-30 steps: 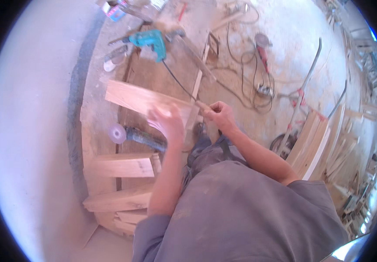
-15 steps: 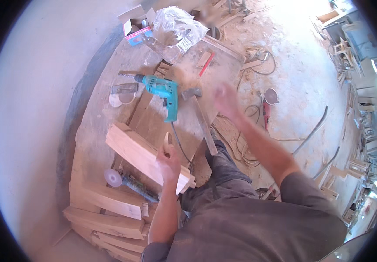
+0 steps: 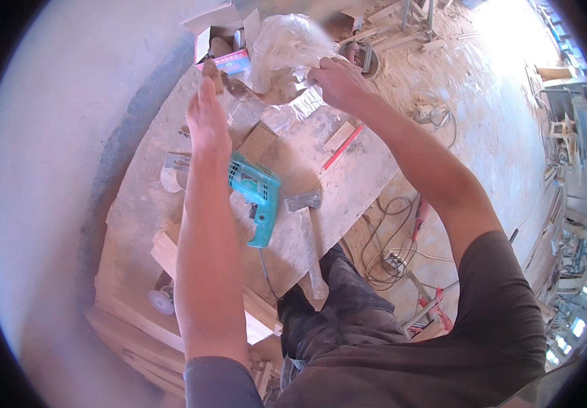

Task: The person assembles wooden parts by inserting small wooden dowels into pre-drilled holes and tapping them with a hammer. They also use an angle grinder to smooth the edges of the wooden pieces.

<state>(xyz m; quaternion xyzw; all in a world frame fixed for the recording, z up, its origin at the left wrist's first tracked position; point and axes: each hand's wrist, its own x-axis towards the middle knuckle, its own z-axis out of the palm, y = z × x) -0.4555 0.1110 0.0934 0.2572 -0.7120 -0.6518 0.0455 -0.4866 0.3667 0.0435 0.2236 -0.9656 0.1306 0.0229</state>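
My left hand point(image 3: 208, 126) reaches to the far left part of the workbench, its fingers closed on a small wood piece point(image 3: 213, 76) just in front of an open cardboard box point(image 3: 229, 60). To its right, a crumpled clear plastic bag point(image 3: 283, 51) lies open at the far end. My right hand point(image 3: 342, 83) pinches the bag's right edge. Partly behind my left forearm lies a teal power drill point(image 3: 256, 197), its front end hidden by the arm. A hammer point(image 3: 308, 231) rests to the right of the drill, handle toward me.
A red pencil point(image 3: 341, 148) lies beside a small wood block point(image 3: 339, 136). Shaped timber pieces point(image 3: 137, 340) and an angle grinder point(image 3: 162, 300) sit at the near left, partly covered by my arm. Cables point(image 3: 385, 258) and a red tool point(image 3: 421, 217) are on the dusty floor at right.
My left hand has moved forward from above the timber to near the box, with the small wood piece. My right hand has gone forward and taken hold of the plastic bag's edge.
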